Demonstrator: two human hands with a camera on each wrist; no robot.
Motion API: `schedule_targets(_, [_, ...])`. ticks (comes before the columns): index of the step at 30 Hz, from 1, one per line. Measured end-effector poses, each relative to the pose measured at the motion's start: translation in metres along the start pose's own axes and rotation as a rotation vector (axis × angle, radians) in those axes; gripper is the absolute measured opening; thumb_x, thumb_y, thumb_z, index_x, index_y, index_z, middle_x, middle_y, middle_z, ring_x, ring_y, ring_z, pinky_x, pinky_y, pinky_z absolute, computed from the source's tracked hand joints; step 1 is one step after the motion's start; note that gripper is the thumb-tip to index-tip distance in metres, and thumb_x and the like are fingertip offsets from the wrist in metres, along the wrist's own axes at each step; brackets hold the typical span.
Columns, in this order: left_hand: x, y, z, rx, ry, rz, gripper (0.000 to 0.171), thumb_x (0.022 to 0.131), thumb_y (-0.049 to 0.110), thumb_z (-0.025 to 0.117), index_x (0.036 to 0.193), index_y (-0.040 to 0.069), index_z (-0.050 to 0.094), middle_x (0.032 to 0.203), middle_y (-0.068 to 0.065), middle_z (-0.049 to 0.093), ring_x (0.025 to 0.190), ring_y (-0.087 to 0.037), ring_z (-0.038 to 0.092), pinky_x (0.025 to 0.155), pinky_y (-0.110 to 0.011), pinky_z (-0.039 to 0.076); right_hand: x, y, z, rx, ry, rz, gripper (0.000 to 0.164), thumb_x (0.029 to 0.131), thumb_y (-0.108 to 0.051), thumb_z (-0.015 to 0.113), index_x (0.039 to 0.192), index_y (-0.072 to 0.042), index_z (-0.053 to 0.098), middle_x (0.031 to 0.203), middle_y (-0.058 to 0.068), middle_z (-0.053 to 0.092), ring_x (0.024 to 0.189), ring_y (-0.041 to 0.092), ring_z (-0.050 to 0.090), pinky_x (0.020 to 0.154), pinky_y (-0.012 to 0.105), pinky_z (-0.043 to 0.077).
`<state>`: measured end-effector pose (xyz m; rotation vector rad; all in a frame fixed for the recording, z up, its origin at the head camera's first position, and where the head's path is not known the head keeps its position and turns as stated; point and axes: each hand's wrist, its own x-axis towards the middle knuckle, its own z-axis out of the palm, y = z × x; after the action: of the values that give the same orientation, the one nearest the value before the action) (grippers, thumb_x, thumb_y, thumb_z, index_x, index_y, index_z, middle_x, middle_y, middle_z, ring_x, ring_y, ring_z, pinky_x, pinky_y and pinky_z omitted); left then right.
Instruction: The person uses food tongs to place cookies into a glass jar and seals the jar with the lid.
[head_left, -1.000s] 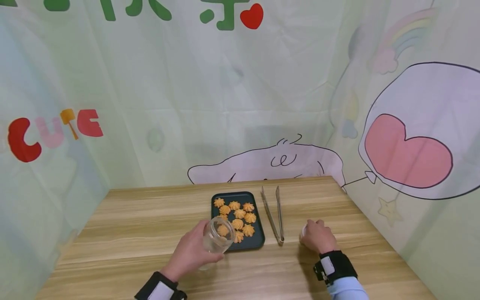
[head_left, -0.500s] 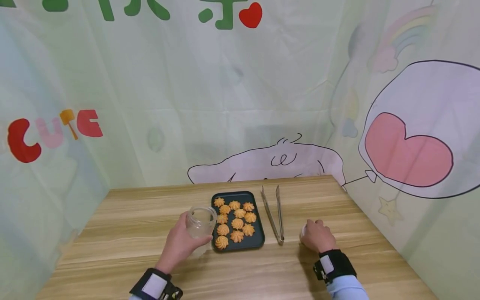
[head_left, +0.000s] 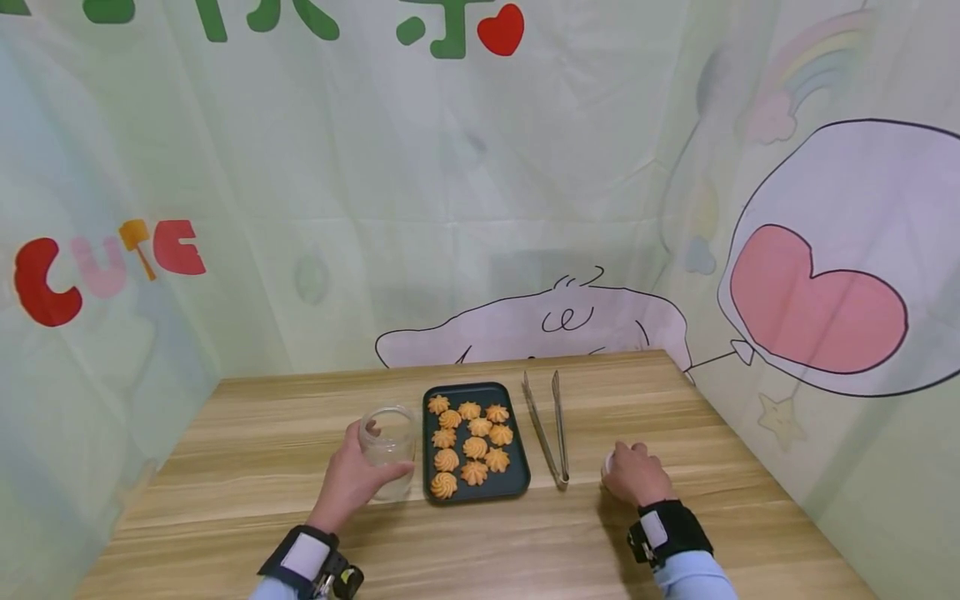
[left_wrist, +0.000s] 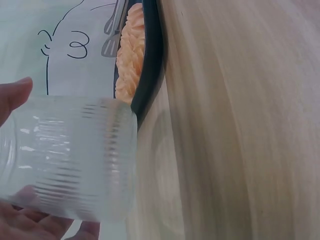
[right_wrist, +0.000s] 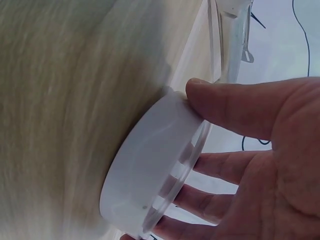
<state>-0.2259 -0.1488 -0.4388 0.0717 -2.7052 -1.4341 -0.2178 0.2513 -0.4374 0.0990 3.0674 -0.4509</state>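
Observation:
My left hand [head_left: 351, 479] grips a clear glass jar [head_left: 388, 450] around its side, just left of the dark tray [head_left: 517, 485]. The jar stands upright with its mouth uncovered and no contents showing; in the left wrist view its base is close to the tabletop, beside the tray's edge. Several golden piped cookies [head_left: 474, 448] lie in loose rows on the tray. Over to the right, my right hand [head_left: 637, 475] holds a round white lid [right_wrist: 150, 155] by its rim, thumb on one side and fingers on the other. From the head view the hand mostly hides that lid.
Metal tongs [head_left: 562, 481] lie spread on the wooden table [head_left: 247, 467] between the tray and my right hand. A printed cloth backdrop [head_left: 450, 183] hangs behind the table and along both sides.
My left hand has carried the jar leftward from over the tray's near-left corner and brought it from tilted to upright, uncovering the cookies there. The right hand stays with the lid.

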Motion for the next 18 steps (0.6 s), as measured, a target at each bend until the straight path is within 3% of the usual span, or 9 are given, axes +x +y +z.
schedule_targets(18, [0.006, -0.017, 0.005, -0.01, -0.043, -0.014, 0.101, 0.067, 0.04, 0.089, 0.143, 0.001, 0.035, 0.145, -0.027, 0.048, 0.127, -0.046, 0.051, 0.102, -0.06, 0.043, 0.0, 0.002, 0.004, 0.013, -0.035, 0.056, 0.054, 0.082, -0.012, 0.063, 0.127, 0.014, 0.048, 0.115, 0.036, 0.051, 0.094, 0.049, 0.054, 0.078, 0.06, 0.051])
